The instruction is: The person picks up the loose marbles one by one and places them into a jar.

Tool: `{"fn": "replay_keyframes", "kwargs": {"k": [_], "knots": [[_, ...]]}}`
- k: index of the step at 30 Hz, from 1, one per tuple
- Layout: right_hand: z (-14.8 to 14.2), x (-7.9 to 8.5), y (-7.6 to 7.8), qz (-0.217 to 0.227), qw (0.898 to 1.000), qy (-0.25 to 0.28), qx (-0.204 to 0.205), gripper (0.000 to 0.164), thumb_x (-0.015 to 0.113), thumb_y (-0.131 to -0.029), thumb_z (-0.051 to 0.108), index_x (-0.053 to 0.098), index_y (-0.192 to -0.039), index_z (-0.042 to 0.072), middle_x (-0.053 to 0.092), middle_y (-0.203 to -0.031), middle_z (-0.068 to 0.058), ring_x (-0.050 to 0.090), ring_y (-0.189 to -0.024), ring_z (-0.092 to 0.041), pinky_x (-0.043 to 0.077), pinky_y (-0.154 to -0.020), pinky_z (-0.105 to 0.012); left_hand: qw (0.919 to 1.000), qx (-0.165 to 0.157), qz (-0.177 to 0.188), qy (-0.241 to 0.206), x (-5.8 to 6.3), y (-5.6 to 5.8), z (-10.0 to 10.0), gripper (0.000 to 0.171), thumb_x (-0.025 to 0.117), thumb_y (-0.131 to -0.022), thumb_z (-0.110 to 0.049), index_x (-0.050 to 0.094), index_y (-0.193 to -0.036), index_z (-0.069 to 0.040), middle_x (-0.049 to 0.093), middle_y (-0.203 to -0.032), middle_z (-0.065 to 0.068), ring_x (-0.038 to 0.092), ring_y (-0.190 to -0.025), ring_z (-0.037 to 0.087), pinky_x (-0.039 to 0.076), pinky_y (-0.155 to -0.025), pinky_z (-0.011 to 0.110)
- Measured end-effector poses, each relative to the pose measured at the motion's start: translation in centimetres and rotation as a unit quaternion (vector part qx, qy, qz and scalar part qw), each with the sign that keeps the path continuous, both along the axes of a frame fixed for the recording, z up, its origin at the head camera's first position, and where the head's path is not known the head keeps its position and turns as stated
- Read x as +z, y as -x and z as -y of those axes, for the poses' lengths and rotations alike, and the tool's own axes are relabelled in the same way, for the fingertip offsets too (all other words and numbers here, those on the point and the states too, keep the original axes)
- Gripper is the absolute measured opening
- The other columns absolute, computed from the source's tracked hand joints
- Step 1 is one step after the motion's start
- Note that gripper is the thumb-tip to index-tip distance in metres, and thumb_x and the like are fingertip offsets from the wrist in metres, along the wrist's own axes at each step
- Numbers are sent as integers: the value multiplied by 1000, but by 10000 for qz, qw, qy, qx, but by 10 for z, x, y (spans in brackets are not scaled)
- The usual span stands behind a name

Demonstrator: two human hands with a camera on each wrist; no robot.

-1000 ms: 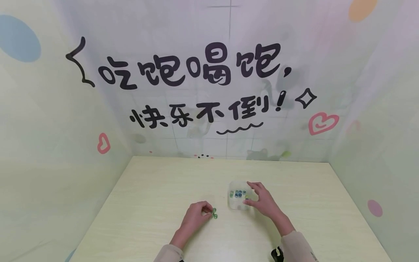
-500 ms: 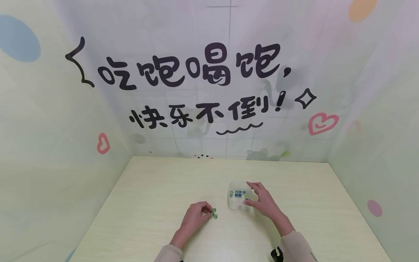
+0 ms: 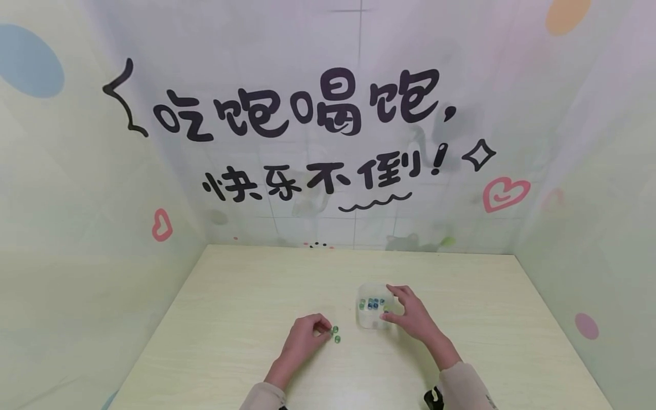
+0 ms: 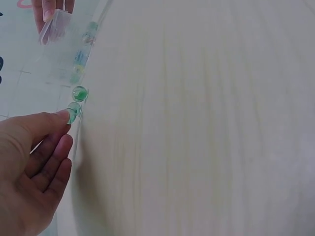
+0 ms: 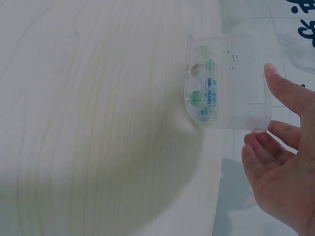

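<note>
In the head view my left hand [image 3: 306, 336] is low over the table, its thumb and fingertips pinching a green marble [image 4: 71, 117]. Two more green glass marbles [image 3: 335, 329] lie on the table just right of those fingertips. Over to the right stands a clear plastic box [image 3: 365, 320] with several marbles [image 5: 198, 99] at its bottom, blue, green, yellowish and one reddish. My right hand [image 3: 412, 314] grips the box by its right side near the rim, thumb on the near part and fingers on the far part.
The pale wood-grain table [image 3: 246, 285] reaches back to a white wall covering [image 3: 287, 225] with black lettering and pink hearts. Similar pale side walls [image 3: 579, 228] enclose it left and right. A black strap [image 3: 434, 397] shows at the right sleeve.
The left fingertips have shifted very slightly to the left, with the pinched marble now a little apart from the other two. The right hand and the box stay put.
</note>
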State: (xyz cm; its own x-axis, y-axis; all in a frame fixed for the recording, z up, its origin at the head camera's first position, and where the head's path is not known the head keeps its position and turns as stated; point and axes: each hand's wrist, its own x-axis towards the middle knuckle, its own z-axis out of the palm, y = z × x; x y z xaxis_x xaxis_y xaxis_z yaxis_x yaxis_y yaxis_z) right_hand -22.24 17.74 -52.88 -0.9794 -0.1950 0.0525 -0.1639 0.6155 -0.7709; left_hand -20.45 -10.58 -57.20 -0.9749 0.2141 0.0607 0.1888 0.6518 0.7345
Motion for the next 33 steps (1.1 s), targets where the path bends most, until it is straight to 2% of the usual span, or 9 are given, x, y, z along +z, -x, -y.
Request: {"fn": "replay_keyframes", "kwargs": {"k": [11,18,26,33], "knots": [[0,0,-1,-3,10000,-7,-3,69,78,-86,16,46,-145,-1,49,-138,-24,48,-130,-49,43,-108,-59,9999,69,-54,-116,3,7,0,9,75,-86,-10,71,-92,-16,70,-88,-6,61,-82,5,54,-77,23],[0,0,-2,-13,10000,5,2,70,78,-86,16,46,-145,-2,50,-137,-24,49,-130,-49,44,-108,-59,9992,-25,-197,-361,13,10,-4,8,74,-87,-7,71,-92,-12,72,-89,-2,65,-85,9,58,-83,31],[0,0,-2,-11,10000,-2,-3,69,78,-86,16,46,-145,-2,49,-137,-24,49,-130,-49,44,-108,-59,9990,-30,-206,-394,22,15,-12,8,75,-87,-10,71,-93,-13,72,-89,-3,65,-85,9,57,-89,39],[0,0,-1,-9,10000,-29,-11,70,78,-86,16,46,-145,-1,50,-137,-24,49,-130,-48,44,-108,-58,9992,-30,-209,-351,31,19,-18,8,75,-87,-10,71,-93,-15,71,-89,-4,65,-85,9,57,-90,39]]}}
